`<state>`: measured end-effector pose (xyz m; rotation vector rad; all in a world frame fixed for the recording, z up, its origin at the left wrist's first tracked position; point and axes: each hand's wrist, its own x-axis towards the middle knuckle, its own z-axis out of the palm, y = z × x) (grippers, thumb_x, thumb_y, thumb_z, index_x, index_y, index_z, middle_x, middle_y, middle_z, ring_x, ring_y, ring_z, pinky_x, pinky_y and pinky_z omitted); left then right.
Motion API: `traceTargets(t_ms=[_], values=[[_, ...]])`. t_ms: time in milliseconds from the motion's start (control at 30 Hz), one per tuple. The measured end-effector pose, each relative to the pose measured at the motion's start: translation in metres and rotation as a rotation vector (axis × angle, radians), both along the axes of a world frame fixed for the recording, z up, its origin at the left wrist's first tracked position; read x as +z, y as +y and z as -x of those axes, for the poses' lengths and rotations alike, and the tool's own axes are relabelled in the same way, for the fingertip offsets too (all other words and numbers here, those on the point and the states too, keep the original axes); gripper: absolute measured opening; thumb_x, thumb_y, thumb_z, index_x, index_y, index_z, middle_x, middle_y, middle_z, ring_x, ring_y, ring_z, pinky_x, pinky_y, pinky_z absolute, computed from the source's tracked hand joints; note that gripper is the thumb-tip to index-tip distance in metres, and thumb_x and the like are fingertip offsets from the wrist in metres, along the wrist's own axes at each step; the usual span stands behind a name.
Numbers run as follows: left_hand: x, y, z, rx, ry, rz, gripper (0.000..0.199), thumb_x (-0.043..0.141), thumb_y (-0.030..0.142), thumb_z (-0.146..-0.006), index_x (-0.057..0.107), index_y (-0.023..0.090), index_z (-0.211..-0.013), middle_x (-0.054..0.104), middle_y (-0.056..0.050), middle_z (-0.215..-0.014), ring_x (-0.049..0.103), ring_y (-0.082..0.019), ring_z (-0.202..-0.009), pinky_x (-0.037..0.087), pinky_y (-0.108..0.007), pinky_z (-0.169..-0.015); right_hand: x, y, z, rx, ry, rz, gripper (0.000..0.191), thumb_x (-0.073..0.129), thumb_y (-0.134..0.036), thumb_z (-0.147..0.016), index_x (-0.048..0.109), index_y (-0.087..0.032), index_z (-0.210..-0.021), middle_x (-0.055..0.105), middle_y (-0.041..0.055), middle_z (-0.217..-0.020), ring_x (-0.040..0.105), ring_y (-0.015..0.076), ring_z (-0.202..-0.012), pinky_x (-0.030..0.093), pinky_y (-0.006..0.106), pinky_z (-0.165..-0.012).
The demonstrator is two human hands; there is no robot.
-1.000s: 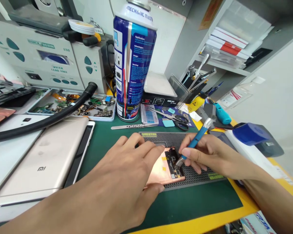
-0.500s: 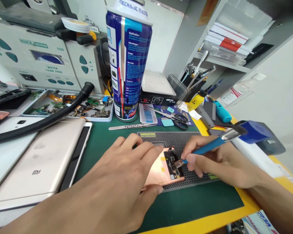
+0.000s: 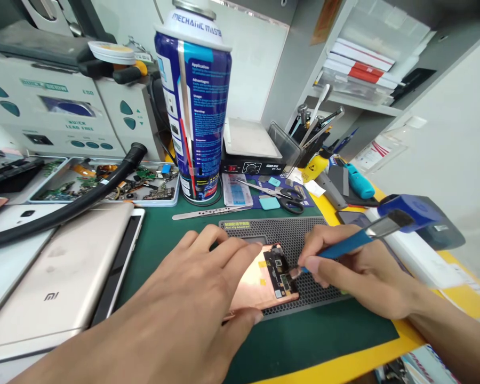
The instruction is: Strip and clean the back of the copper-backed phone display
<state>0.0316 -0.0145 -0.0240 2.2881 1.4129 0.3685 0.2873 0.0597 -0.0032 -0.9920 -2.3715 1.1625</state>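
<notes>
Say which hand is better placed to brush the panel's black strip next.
Right, likely: the right hand grips the blue brush, its tip by the black strip, while the left hand holds the copper-coloured panel.

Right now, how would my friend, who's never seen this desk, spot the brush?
Find the tall blue spray can, then look down and right to the dark mat full of holes. Over it, the right hand holds the brush, its tip at the black end of the copper panel. Unlike that flat panel, the brush is long and thin, with a blue handle.
</notes>
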Motion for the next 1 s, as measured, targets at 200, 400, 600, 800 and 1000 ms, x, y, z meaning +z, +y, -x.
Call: traceTargets(t_ms=[200, 400, 600, 800, 1000], values=[[-0.0029, 0.0011, -0.0019, 0.005, 0.011, 0.007, 0.055, 0.061, 0.036, -0.091, 0.052, 0.027, -0.145, 0.059, -0.007, -0.141, 0.048, -0.034, -0.126, 0.04, -0.058, -0.104, 0.0012, -0.0023, 0.0013, 0.011, -0.066, -0.042, 0.023, 0.054, -0.029, -0.101, 0.066, -0.019, -0.084, 0.064, 0.003, -0.072, 0.057, 0.0149, -0.063, 0.041, 0.025, -0.052], [-0.0035, -0.0015, 0.0009, 0.013, -0.031, -0.038, 0.044, 0.063, 0.034, -0.091, 0.058, 0.031, -0.134, 0.063, -0.001, -0.129, 0.051, -0.029, -0.118, 0.042, -0.052, -0.102, 0.0017, -0.0021, 0.0027, 0.035, -0.047, -0.036, 0.019, 0.055, -0.028, -0.101, 0.068, -0.02, -0.089, 0.064, 0.0019, -0.076, 0.058, 0.0145, -0.066, 0.042, 0.026, -0.055], [-0.0012, -0.0011, -0.0005, 0.022, -0.037, -0.045, 0.046, 0.064, 0.031, -0.089, 0.057, 0.032, -0.135, 0.064, -0.001, -0.126, 0.052, -0.028, -0.115, 0.044, -0.05, -0.099, 0.0002, -0.0025, 0.0007, 0.029, -0.058, 0.001, 0.024, 0.053, -0.031, -0.102, 0.066, -0.02, -0.086, 0.061, 0.0021, -0.073, 0.055, 0.0147, -0.063, 0.04, 0.026, -0.052], [-0.0017, 0.0009, -0.0013, 0.017, -0.032, -0.04, 0.043, 0.064, 0.03, -0.088, 0.057, 0.033, -0.13, 0.063, 0.0, -0.126, 0.051, -0.03, -0.117, 0.043, -0.051, -0.099, -0.0045, -0.0021, 0.0026, 0.044, -0.006, -0.18, 0.014, 0.056, -0.023, -0.099, 0.066, -0.019, -0.091, 0.065, 0.0028, -0.076, 0.059, 0.0147, -0.064, 0.042, 0.027, -0.055], [-0.0047, -0.0023, 0.0031, 0.007, -0.06, -0.06, 0.041, 0.062, 0.03, -0.09, 0.055, 0.036, -0.13, 0.062, 0.002, -0.123, 0.051, -0.027, -0.111, 0.045, -0.046, -0.092, -0.0034, -0.0033, 0.0025, 0.129, -0.013, -0.153, 0.016, 0.054, -0.02, -0.098, 0.062, -0.019, -0.084, 0.063, 0.0014, -0.07, 0.057, 0.0136, -0.06, 0.04, 0.028, -0.053]])
